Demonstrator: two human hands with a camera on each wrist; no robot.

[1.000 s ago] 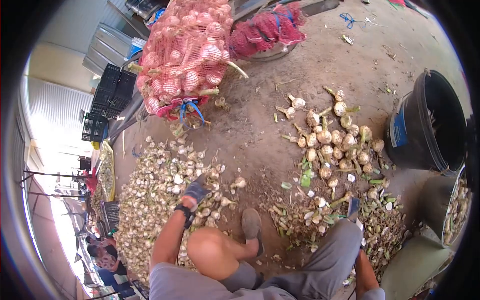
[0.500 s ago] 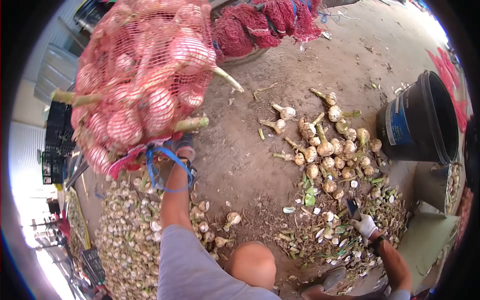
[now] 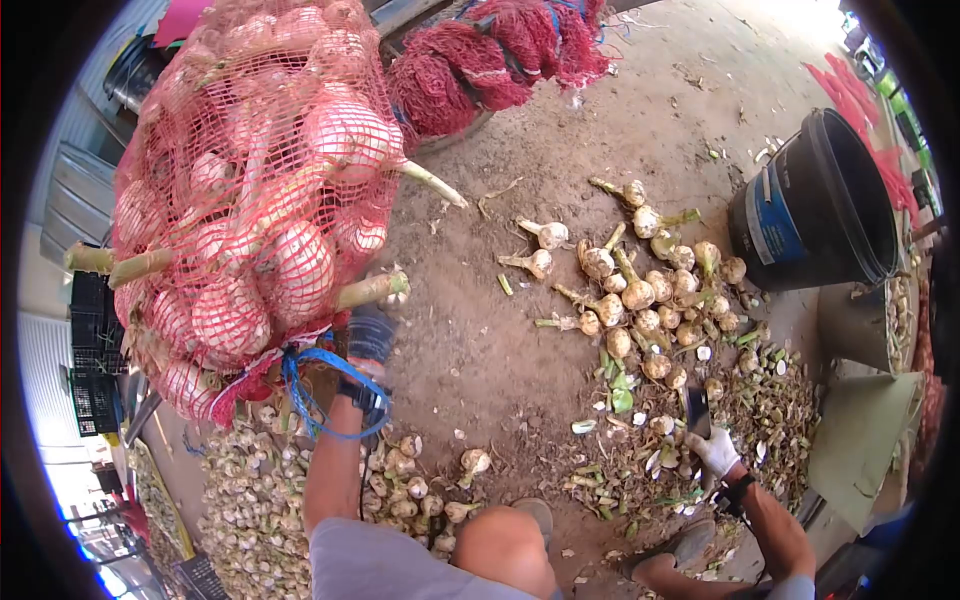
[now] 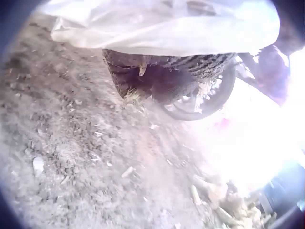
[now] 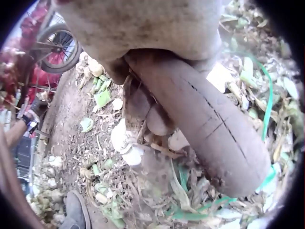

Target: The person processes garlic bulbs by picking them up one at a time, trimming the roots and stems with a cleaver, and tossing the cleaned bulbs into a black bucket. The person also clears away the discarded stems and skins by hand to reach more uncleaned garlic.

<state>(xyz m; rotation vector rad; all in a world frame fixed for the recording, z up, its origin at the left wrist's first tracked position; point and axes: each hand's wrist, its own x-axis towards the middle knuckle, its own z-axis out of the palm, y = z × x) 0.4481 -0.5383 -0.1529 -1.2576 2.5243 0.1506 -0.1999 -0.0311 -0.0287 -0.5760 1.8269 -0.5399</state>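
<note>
A dark glove covers my left hand [image 3: 370,345], which reaches up beside the lower edge of a red mesh bag [image 3: 225,235] full of garlic bulbs. Just above it, a thick cut garlic stalk [image 3: 370,291] pokes out of the mesh; the bag hides its fingertips, and I cannot tell if it grips anything. In the left wrist view, dark knitted glove [image 4: 164,78] shows below a white sheet-like piece. My right hand [image 3: 716,452], in a pale glove, grips a knife [image 3: 697,408], blade upward, over garlic trimmings. Its cracked wooden handle [image 5: 200,124] fills the right wrist view.
Unpeeled garlic bulbs with stalks [image 3: 650,290] lie ahead on the dirt floor. To the right stands a black bucket [image 3: 820,205]. Garlic [image 3: 250,500] is heaped at the lower left, below blue string [image 3: 325,395] hanging from the bag. Rolled red netting [image 3: 490,75] lies behind.
My left hand has gone from the garlic heap up to the mesh bag. The bag looms larger in view. My right hand with the knife has come out from behind the knee.
</note>
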